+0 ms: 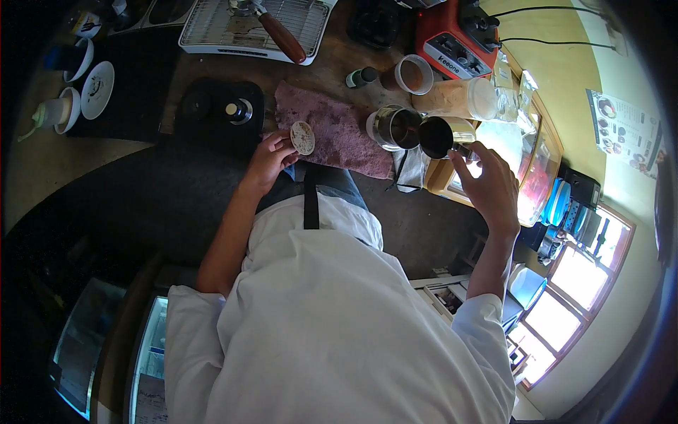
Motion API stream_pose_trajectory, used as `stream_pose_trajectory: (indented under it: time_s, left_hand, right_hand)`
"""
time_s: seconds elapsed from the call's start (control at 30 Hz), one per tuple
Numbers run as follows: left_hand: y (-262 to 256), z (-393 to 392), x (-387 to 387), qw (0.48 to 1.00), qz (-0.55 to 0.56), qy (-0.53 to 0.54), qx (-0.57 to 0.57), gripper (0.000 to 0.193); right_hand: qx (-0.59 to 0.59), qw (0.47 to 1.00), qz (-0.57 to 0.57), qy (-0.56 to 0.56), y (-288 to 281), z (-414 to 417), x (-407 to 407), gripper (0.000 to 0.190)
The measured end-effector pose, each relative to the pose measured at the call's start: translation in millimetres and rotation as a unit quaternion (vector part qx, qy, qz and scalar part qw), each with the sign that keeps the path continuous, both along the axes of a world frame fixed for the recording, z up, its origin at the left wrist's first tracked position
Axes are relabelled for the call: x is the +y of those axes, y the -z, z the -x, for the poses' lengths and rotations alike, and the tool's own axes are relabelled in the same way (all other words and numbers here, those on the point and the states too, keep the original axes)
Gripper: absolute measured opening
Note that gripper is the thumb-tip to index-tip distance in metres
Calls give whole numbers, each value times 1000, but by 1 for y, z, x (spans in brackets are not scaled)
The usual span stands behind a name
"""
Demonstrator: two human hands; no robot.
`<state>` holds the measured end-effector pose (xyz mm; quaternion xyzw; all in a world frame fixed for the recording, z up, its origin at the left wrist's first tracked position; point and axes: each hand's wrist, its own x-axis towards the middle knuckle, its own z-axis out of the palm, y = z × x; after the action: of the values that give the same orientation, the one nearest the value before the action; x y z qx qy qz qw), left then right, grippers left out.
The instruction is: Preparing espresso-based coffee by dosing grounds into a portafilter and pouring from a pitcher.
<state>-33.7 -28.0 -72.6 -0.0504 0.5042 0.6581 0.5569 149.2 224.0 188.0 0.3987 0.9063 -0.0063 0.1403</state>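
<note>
My left hand [273,159] pinches a small round pale disc [302,138] with brown specks on its face; its exact kind is unclear. It is held over the near left edge of a mauve towel [333,124] on the wooden counter. My right hand [484,177] holds a dark, round, cup-like piece [436,138] by its short metal handle [464,152]. That piece is tilted, its dark face turned toward the camera. Close to its left is a shiny metal canister [382,127] with a dark interior; whether they touch cannot be told.
A tamper [239,111] stands on a black mat at left. A wooden-handled portafilter [282,37] lies on a drip tray [249,52]. At right are a plastic cup [414,74], a jar [450,99] of light-brown contents and a red appliance [445,42]. Bowls [69,109] stand far left.
</note>
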Motion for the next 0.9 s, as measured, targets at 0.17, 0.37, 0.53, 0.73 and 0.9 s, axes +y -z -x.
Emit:
stream_pose_trajectory:
  time_s: [0.17, 0.37, 0.53, 0.73, 0.9]
  left_hand:
    - [-3, -1, 0, 1000, 13, -3, 2, 27]
    - [-6, 0, -1, 1000, 13, 0, 4, 27]
    - [-2, -1, -1, 1000, 3, -5, -1, 27]
    - [1, -2, 0, 1000, -5, -7, -4, 28]
    - [1, -1, 0, 1000, -2, -2, 3, 27]
  right_hand:
    - [1, 1000, -3, -3, 1, 2, 0, 41]
    - [0, 1000, -1, -8, -2, 5, -1, 40]
    - [-4, 1000, 0, -9, -2, 7, 0, 40]
    - [-12, 1000, 2, -7, -4, 11, -1, 37]
    - [-13, 1000, 8, -12, -4, 12, -1, 34]
